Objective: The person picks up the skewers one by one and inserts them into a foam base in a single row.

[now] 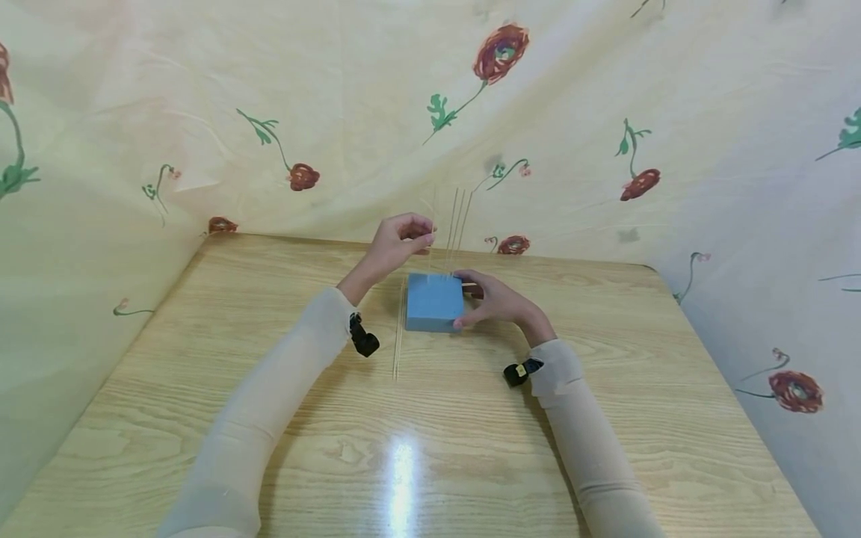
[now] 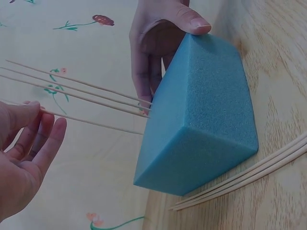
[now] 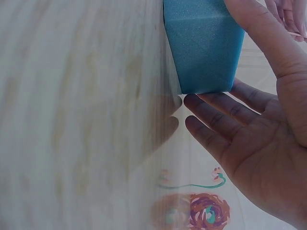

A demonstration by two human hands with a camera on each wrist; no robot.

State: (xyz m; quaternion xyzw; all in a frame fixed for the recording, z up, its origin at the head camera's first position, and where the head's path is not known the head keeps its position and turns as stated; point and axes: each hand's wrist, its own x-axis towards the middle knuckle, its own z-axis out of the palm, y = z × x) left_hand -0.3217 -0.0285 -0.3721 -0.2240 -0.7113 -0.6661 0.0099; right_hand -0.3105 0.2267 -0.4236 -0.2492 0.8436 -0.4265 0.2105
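Observation:
A blue foam block [image 1: 433, 302] sits on the wooden table. Three thin wooden skewers [image 2: 86, 89] stick up out of its top face near the back edge. Thumb and fingertips of my left hand [image 1: 401, 240] pinch another skewer [image 2: 96, 124], whose lower end meets the top of the block beside those three. My right hand [image 1: 499, 299] grips the block from its right side, thumb at the front and fingers at the back. In the right wrist view the right hand's lower fingers spread behind the block, close to the tabletop.
Several loose skewers [image 1: 398, 340] lie on the table [image 1: 323, 441] along the block's left side. A flower-printed cloth [image 1: 377, 97] hangs behind the table's far edge and along both sides. Each wrist wears a small black camera [image 1: 365, 342].

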